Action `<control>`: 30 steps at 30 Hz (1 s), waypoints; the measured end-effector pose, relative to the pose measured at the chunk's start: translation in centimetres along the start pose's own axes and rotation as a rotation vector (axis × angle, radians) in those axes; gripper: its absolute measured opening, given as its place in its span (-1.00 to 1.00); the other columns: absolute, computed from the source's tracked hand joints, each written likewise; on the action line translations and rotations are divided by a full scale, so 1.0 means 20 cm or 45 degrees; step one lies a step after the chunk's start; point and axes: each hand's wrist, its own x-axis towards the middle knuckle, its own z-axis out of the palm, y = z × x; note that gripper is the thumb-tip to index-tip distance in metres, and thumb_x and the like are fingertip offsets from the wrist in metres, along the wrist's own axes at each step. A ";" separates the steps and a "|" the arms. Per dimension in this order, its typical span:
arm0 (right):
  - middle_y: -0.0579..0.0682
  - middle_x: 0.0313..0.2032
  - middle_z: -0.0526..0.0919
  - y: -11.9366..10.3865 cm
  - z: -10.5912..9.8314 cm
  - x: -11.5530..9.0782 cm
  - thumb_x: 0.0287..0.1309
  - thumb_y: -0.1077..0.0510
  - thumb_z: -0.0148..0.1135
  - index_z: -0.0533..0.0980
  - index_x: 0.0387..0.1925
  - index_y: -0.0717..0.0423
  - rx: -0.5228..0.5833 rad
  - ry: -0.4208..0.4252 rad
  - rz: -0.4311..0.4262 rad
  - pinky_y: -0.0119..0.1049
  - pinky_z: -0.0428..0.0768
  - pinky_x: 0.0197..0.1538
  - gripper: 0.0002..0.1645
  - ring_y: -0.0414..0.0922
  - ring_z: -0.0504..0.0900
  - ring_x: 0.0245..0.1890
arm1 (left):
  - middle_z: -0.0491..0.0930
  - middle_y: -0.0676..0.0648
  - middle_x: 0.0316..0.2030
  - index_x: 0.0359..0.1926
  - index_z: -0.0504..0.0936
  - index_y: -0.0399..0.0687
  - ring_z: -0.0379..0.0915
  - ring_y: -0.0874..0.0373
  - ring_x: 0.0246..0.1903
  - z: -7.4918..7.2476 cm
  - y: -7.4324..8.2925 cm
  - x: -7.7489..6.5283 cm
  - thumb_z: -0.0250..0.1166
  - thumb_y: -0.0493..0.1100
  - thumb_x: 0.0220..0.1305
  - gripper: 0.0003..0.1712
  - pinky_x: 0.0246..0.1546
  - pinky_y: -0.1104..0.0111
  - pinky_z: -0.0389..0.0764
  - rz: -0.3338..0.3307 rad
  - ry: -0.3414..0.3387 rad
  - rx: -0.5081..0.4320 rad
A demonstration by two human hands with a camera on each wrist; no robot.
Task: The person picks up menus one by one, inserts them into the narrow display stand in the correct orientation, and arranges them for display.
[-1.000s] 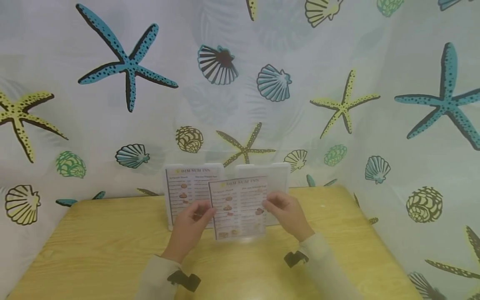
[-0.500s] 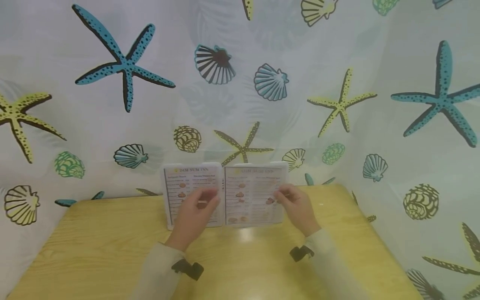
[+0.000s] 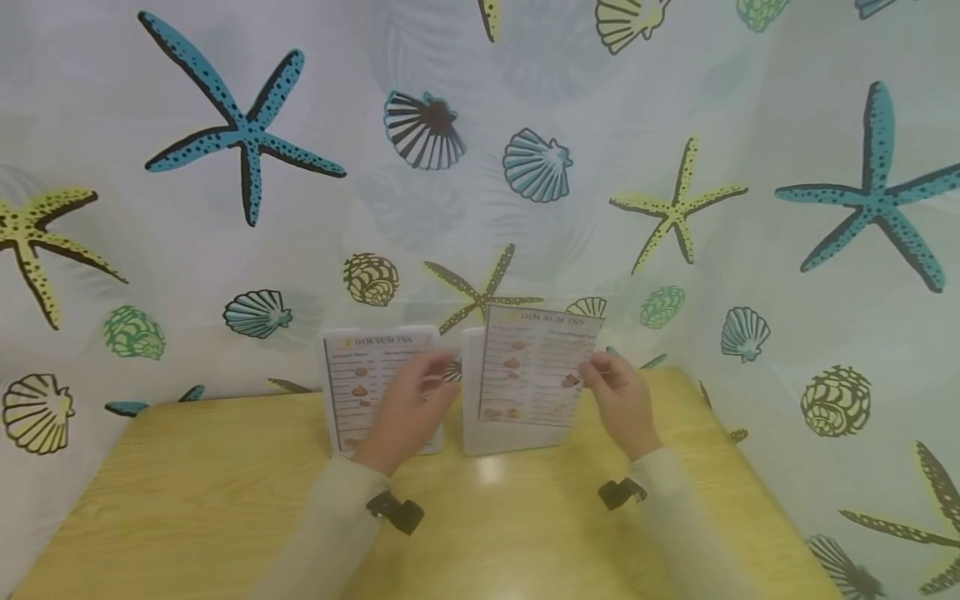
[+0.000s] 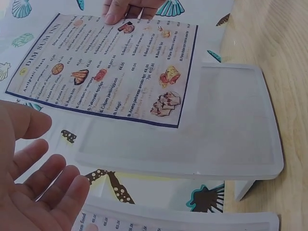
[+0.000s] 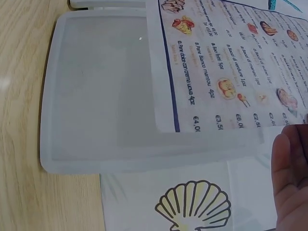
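Observation:
My right hand (image 3: 626,408) pinches the right edge of a printed menu sheet (image 3: 536,367) headed DIM SUM INN. The sheet is tilted and overlaps the upper part of a blank white frame stand (image 3: 517,437). In the right wrist view, the sheet (image 5: 216,67) stands out from the pale, rounded-corner face of that stand (image 5: 101,91). My left hand (image 3: 408,412) holds nothing, its fingers loosely bent, left of the sheet. The left wrist view has a gap between this hand (image 4: 41,187) and the sheet (image 4: 106,72).
A second white stand with a matching menu (image 3: 378,354) is at left, partly behind my left hand. Both stands are on a yellowish wooden table (image 3: 225,492). A white curtain (image 3: 450,217) printed with starfish and shells hangs behind the table and along its right side.
The sheet was held in both hands, then lay over the right stand's face. Now it is raised and tilted in the right hand, uncovering the stand's lower part. Both hands moved rightward.

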 end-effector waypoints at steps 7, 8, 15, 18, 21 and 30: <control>0.32 -0.17 0.72 -0.10 -0.06 0.02 0.44 0.35 0.16 0.55 -0.12 0.41 0.032 0.027 -0.041 -0.46 0.66 -0.03 -0.87 -0.25 0.71 -0.22 | 0.49 -0.13 0.30 0.39 0.43 -0.11 0.47 -0.09 0.26 0.03 0.04 0.05 0.29 -0.22 0.43 -0.45 0.32 0.05 0.51 0.048 -0.001 0.155; 0.32 -0.17 0.71 -0.10 -0.06 0.02 0.44 0.35 0.16 0.55 -0.12 0.40 0.029 0.034 -0.040 -0.47 0.65 -0.04 -0.87 -0.25 0.70 -0.22 | 0.49 -0.14 0.30 0.39 0.43 -0.11 0.47 -0.11 0.26 0.03 0.04 0.06 0.29 -0.22 0.43 -0.44 0.31 0.04 0.51 0.043 -0.002 0.177; 0.31 -0.16 0.69 -0.10 -0.09 0.06 0.46 0.32 0.15 0.54 -0.13 0.40 -0.005 0.052 -0.011 -0.50 0.61 -0.03 -0.86 -0.23 0.69 -0.25 | 0.44 -0.14 0.35 0.46 0.38 -0.08 0.38 -0.09 0.34 0.04 0.06 0.09 0.28 -0.17 0.42 -0.37 0.40 -0.02 0.39 0.002 -0.025 0.284; 0.31 -0.14 0.69 -0.12 -0.11 0.07 0.46 0.31 0.15 0.53 -0.12 0.40 -0.003 0.052 0.011 -0.46 0.62 -0.01 -0.85 -0.24 0.69 -0.25 | 0.42 -0.12 0.37 0.48 0.37 -0.06 0.32 -0.06 0.39 0.05 0.07 0.12 0.27 -0.16 0.42 -0.35 0.45 0.00 0.32 0.009 -0.024 0.342; 0.33 -0.15 0.69 -0.13 -0.12 0.09 0.46 0.33 0.15 0.53 -0.13 0.42 0.001 0.051 0.005 -0.45 0.64 -0.04 -0.85 -0.26 0.69 -0.27 | 0.42 -0.12 0.38 0.48 0.36 -0.07 0.30 -0.05 0.40 0.06 0.08 0.14 0.28 -0.18 0.42 -0.34 0.47 0.02 0.30 0.027 -0.020 0.386; 0.32 -0.13 0.69 -0.14 -0.16 0.14 0.46 0.33 0.14 0.54 -0.10 0.43 -0.050 0.062 -0.038 -0.47 0.66 -0.08 -0.84 -0.24 0.68 -0.27 | 0.43 -0.15 0.38 0.47 0.37 -0.08 0.33 -0.08 0.38 0.09 0.06 0.17 0.30 -0.18 0.38 -0.33 0.42 0.00 0.37 0.104 -0.017 0.578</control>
